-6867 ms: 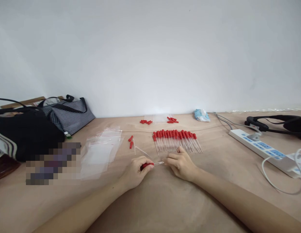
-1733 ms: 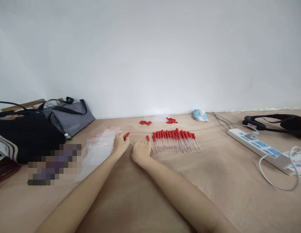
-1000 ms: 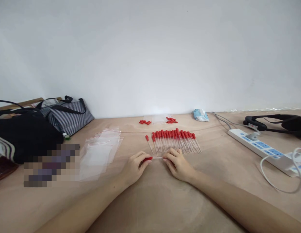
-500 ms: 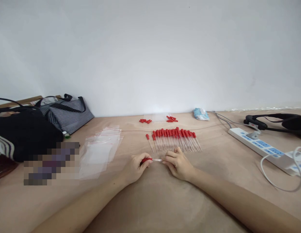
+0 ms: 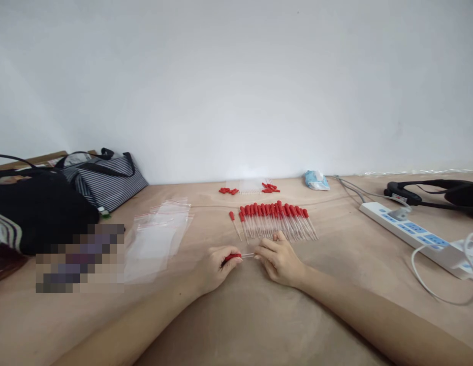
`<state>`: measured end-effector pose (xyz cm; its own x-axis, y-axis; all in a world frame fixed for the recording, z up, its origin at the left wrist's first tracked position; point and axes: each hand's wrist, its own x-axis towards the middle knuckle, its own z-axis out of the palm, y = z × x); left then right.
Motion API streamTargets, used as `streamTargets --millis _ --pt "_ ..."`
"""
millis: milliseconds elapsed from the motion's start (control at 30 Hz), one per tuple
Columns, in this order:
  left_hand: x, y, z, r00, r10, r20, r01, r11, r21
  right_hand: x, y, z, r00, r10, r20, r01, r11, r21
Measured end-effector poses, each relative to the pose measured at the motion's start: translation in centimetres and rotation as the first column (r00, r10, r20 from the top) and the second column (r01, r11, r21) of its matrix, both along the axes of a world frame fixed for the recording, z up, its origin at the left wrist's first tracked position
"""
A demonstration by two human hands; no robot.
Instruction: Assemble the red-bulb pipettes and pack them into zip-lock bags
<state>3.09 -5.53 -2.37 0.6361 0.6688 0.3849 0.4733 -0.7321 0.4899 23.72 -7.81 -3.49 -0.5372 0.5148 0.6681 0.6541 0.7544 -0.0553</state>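
Note:
My left hand [image 5: 216, 264] is closed around a red rubber dropper bulb [image 5: 232, 258], with thumb and index finger pressing near its mouth. A clear glass tube [image 5: 247, 255] runs from the bulb's mouth to my right hand [image 5: 278, 258], whose fingers pinch it and hide its far end. Just beyond my hands, many droppers [image 5: 276, 211] with red bulbs and clear stems lie side by side, stems toward me. One dropper [image 5: 232, 216] rests a little apart at the left of that row.
Loose red bulbs [image 5: 228, 191] and a stack of clear tubes [image 5: 251, 187] lie by the wall. Clear zip bags [image 5: 152, 244] are spread at left, near a striped bag [image 5: 106, 178]. At right are a tissue pack [image 5: 316, 180], a corded power strip [image 5: 407, 229] and a black headset [image 5: 430, 193].
My left hand has shifted slightly toward my right hand with the bulb, and a little less of the tube shows between them. The right hand has hardly moved.

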Motion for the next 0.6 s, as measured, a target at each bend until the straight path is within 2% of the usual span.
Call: streamTargets --millis 133,400,600 --pt "0.1 -0.3 0.0 1.000 0.000 -0.013 0.001 0.997 0.073 -0.3 -0.1 0.2 0.999 -0.008 0.037 0.010 0.998 -0.060" --pt "0.1 -0.4 0.2 0.999 -0.027 -0.043 0.031 0.995 0.096 -0.8 0.1 0.1 0.998 -0.018 0.063 0.027 0.991 -0.130" --pt "-0.2 0.0 0.5 0.999 -0.033 -0.020 0.036 0.986 0.162 -0.9 0.0 1.6 0.980 -0.040 0.197 0.077 0.979 -0.187"
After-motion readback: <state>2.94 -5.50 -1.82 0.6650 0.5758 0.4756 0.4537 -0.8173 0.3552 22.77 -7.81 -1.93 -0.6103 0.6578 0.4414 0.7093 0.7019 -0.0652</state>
